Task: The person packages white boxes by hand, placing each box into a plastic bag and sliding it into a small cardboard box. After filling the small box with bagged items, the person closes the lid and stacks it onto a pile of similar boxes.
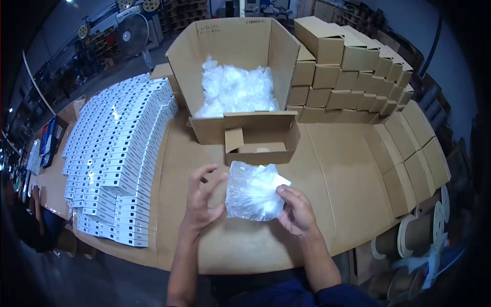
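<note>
A clear plastic bag (pixel 250 197) with something white inside is held over the front of the table. My right hand (pixel 296 209) pinches its right edge between thumb and fingers. Just left of the bag, my left hand (pixel 202 202) has its fingers apart and curved, close to the bag's edge. Behind the bag stands a small open cardboard box (pixel 261 157) with its flaps raised. Beyond that, a large open carton (pixel 232 43) holds a heap of clear plastic bags (pixel 238 87).
Many white printed boxes (pixel 117 148) are stacked in rows at the left. Brown cardboard boxes (pixel 327 77) are piled at the back right, with more boxes (pixel 411 153) along the right edge. A person (pixel 30 210) is at the far left. Spools (pixel 419 230) stand below the table at right.
</note>
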{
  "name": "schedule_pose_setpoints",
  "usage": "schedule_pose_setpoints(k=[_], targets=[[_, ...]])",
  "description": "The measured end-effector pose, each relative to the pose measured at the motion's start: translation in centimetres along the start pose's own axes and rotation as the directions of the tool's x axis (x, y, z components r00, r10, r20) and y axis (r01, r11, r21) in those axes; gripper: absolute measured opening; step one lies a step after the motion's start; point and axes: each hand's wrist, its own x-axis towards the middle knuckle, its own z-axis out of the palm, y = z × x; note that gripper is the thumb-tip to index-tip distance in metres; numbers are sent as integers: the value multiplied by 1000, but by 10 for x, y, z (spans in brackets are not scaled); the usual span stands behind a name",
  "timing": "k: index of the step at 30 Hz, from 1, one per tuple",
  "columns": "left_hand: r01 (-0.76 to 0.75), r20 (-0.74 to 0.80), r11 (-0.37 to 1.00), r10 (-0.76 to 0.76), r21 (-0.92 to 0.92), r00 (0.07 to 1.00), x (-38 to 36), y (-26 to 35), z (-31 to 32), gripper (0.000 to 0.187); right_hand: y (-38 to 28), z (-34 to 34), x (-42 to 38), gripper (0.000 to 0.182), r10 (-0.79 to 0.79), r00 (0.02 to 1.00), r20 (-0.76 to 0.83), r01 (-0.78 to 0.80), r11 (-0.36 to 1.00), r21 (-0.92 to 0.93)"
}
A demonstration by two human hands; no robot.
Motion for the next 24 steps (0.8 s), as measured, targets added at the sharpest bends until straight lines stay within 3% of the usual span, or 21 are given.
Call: schedule_pose_setpoints(k=[1,2,5,6,7,9,10,13,14,17,20,23,24], targets=[[-136,49,988,132,78,990,-2,6,-2,48,5,-2,-8,25,36,999,-27,-36,999,13],[-111,31,993,110,29,993,-4,19,1,36,12,-12,-12,26,49,999,1,-49,999,-10],[-37,21,999,37,-19,999,-33,13,16,24,23,-43,-17,26,123,991,-55,-134,939,-318],[73,-68,996,-77,-49,995,-39,15,24,15,16,-27,-22,34,71,994,-81,-99,904,-416],[278,-60,950,-289,-146,955,-45,21,28,14,17,-27,-22,38,-31,997,-76,-11,868,-497],[631,15,703,-664,-327,747,-57,34,36,13,18,-30,-28,46,-229,973,-41,148,748,-647],[587,-53,728,-642,-354,765,-56,40,43,22,15,-33,-31,54,-310,945,101,270,570,-776],[673,86,633,-701,-381,708,-54,55,39,23,32,-27,-30,50,-381,918,105,337,616,-712],[643,96,707,-648,-295,756,-60,51,40,26,27,-22,-35,37,-366,930,37,258,576,-775],[718,202,640,-692,-273,693,-72,45,38,28,43,-37,-34,25,-372,926,-67,185,601,-778],[759,192,604,-737,-243,648,-72,39,35,19,45,-28,-37,22,-465,884,-37,248,536,-807],[539,-250,842,-525,-14,814,-49,62,36,18,45,-25,-41,21,-497,866,-61,212,474,-854],[426,-250,903,-399,61,882,-50,61,32,41,44,-23,-43,20,-506,859,-74,194,455,-869]])
